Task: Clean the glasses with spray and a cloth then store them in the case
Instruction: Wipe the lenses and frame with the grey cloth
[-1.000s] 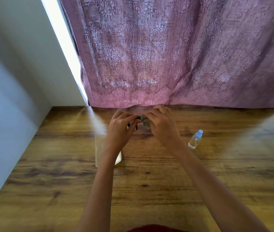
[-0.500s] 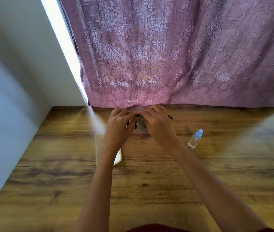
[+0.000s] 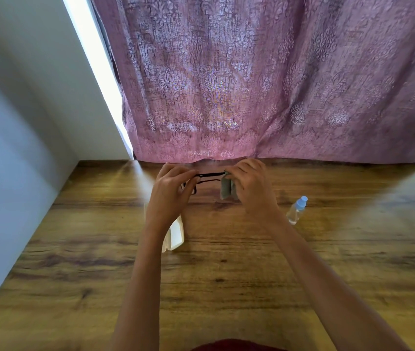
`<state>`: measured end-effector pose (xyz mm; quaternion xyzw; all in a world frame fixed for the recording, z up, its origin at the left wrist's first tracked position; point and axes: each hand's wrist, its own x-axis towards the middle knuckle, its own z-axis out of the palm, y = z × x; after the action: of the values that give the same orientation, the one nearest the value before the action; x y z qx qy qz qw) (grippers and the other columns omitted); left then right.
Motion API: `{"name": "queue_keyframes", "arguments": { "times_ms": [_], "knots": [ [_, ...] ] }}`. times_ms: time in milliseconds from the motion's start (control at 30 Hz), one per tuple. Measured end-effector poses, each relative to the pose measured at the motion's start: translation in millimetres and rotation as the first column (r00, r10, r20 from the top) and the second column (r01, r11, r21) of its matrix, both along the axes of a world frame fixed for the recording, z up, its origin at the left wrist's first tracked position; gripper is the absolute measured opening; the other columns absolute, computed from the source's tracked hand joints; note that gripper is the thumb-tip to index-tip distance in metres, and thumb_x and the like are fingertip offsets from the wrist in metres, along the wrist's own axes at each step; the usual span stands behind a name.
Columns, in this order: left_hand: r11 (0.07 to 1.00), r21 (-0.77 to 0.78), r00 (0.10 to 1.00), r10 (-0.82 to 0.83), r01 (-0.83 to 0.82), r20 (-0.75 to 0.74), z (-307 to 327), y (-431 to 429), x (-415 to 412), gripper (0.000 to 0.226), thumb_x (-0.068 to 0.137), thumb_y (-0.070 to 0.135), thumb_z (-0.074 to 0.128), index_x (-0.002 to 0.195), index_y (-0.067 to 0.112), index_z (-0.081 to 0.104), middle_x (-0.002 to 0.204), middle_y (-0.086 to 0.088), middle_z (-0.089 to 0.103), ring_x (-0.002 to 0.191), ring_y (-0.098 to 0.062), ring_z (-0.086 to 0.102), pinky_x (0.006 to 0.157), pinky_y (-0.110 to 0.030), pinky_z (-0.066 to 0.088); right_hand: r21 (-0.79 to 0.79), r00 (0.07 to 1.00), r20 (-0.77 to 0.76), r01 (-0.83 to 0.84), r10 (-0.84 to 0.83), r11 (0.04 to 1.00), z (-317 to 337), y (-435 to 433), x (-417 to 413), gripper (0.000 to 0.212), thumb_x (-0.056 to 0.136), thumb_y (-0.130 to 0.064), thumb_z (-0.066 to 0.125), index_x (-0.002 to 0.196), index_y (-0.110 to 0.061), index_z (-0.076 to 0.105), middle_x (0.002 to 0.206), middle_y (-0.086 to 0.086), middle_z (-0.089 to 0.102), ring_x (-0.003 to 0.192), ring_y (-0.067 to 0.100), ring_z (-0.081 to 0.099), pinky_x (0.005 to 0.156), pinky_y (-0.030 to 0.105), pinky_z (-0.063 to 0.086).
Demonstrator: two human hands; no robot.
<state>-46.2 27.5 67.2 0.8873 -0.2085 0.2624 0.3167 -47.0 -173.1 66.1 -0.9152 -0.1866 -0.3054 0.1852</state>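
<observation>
Black-framed glasses [image 3: 209,175] are held above the far part of the wooden table. My left hand [image 3: 169,192] grips their left end, and most of the lenses are hidden behind its fingers. My right hand [image 3: 250,187] pinches a folded grey cloth [image 3: 226,190] around the right end of one temple arm. A white glasses case [image 3: 176,235] lies open on the table under my left forearm, partly hidden. A small clear spray bottle [image 3: 297,210] with a blue cap lies tilted on the table to the right of my right wrist.
A mauve patterned curtain [image 3: 264,84] hangs down to the table's far edge. A pale wall [image 3: 11,135] borders the table [image 3: 226,287] on the left. Bare wood stretches in front of the hands and to the right of the bottle.
My hands have drawn apart. The right hand with the cloth has slid rightwards along the temple arm, exposing a stretch of black frame between the hands.
</observation>
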Motion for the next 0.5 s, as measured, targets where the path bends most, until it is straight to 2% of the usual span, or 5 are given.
{"name": "queue_keyframes", "arguments": {
  "times_ms": [100,200,333,500],
  "knots": [
    [1.000,-0.028,1.000,0.013,-0.013,-0.009,2,6,-1,0.015,0.085,0.012,0.069,0.098,0.005,0.074,0.090,-0.003,0.071,0.093,-0.022,0.054,0.083,-0.021,0.039,0.079,0.999,-0.006,0.049,-0.049,0.996,-6,-9,4,0.022,0.080,0.000,0.057,0.095,0.000,0.073,0.083,0.009,0.071,0.084,0.031,0.064,0.082,0.043,0.048],
    [0.998,-0.053,0.999,0.030,-0.030,-0.013,3,5,-1,0.016,0.084,0.011,0.070,0.098,0.003,0.074,0.090,-0.006,0.071,0.092,-0.023,0.055,0.083,-0.017,0.037,0.176,0.998,-0.019,0.069,-0.067,0.982,-12,-11,6,0.022,0.078,0.006,0.064,0.097,0.000,0.073,0.085,0.009,0.071,0.084,0.029,0.062,0.082,0.034,0.042],
    [0.994,-0.095,0.999,0.052,-0.052,-0.011,2,4,-2,0.017,0.085,0.014,0.069,0.098,0.004,0.074,0.092,-0.006,0.071,0.093,-0.026,0.057,0.086,-0.018,0.038,0.309,0.993,-0.070,0.117,-0.100,0.944,-20,-12,7,0.017,0.085,-0.002,0.066,0.102,0.000,0.072,0.089,0.010,0.072,0.088,0.028,0.061,0.081,0.033,0.045],
    [0.989,-0.133,0.997,0.070,-0.072,-0.018,3,5,-2,0.017,0.085,0.013,0.069,0.098,0.004,0.074,0.094,-0.006,0.071,0.095,-0.026,0.057,0.099,-0.012,0.029,0.432,0.989,-0.080,0.146,-0.123,0.890,-23,-11,7,0.016,0.085,-0.008,0.066,0.100,-0.005,0.073,0.083,0.005,0.071,0.078,0.013,0.055,0.073,0.023,0.039]
  ]
}}
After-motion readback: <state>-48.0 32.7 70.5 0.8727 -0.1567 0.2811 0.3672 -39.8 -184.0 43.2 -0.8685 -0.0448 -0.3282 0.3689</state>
